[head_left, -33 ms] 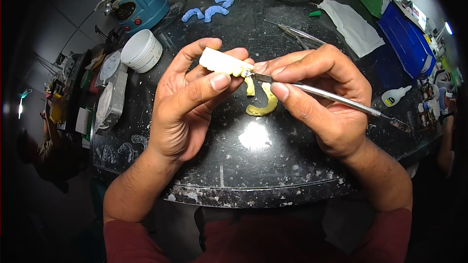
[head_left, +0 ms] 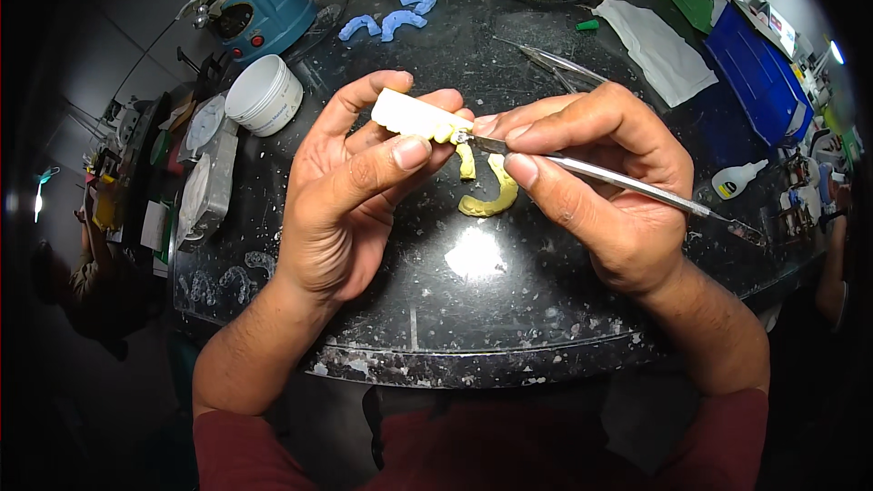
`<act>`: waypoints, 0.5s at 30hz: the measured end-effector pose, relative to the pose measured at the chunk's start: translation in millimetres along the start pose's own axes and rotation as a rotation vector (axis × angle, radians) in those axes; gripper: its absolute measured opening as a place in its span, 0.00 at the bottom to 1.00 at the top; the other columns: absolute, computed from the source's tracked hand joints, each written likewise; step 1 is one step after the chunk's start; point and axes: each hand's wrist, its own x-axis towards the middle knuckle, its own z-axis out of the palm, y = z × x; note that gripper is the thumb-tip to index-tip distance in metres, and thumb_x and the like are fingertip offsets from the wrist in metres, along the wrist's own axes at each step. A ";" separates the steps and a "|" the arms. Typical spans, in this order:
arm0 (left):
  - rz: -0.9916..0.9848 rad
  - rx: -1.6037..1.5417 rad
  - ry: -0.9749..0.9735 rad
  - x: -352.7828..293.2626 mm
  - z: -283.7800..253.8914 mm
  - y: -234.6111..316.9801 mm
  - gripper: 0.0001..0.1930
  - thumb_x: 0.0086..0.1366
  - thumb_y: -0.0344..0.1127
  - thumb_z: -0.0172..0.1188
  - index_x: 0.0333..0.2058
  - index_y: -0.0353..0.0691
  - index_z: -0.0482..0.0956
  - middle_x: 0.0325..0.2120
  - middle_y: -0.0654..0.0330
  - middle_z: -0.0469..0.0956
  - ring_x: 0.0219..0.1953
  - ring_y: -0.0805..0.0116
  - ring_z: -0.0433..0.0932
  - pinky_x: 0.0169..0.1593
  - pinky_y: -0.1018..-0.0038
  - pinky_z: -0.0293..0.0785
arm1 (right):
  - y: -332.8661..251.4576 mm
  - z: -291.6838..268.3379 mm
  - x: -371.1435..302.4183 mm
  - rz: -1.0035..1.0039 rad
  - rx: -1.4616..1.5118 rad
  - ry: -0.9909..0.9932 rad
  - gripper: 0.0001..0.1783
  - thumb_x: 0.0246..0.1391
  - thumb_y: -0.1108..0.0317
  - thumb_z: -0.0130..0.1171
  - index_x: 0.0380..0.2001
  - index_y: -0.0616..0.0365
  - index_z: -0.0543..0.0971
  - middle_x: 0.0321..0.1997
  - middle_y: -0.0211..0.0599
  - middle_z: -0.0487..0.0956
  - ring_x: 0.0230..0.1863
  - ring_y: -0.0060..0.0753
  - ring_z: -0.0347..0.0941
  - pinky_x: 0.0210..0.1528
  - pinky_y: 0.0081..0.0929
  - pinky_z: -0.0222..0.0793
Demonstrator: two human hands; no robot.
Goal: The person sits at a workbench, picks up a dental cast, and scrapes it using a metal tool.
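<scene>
Between the thumb and fingers of my left hand (head_left: pixel 341 186) is a pale yellow dental cast (head_left: pixel 414 114), held above the table and lit almost white. My right hand (head_left: pixel 609 182) pinches a slim metal carving knife (head_left: pixel 627 185) like a pen. The flat blade lies against the tooth end of the cast, where a small shiny spot shows. Below the hands, on the black table, lie a curved yellow dental arch (head_left: pixel 491 205) and a short yellow piece (head_left: pixel 466 162), partly covered from view by the hands and cast.
Blue dental arches (head_left: pixel 403 25) lie at the back. A white tub (head_left: pixel 264 95) and a blue machine (head_left: pixel 264 14) stand at the left. Toward the right are metal tools (head_left: pixel 559 64), a white cloth (head_left: pixel 657 50), a blue bin (head_left: pixel 755 73) and a small white bottle (head_left: pixel 737 182).
</scene>
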 end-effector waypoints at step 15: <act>0.043 0.068 -0.051 -0.4 -4.0 -4.3 0.23 0.59 0.21 0.58 0.52 0.32 0.62 0.48 0.41 0.74 0.53 0.55 0.75 0.59 0.65 0.70 | -6.1 6.6 -4.1 0.036 -0.100 0.046 0.07 0.52 0.85 0.56 0.34 0.66 0.75 0.40 0.49 0.79 0.45 0.35 0.78 0.52 0.30 0.74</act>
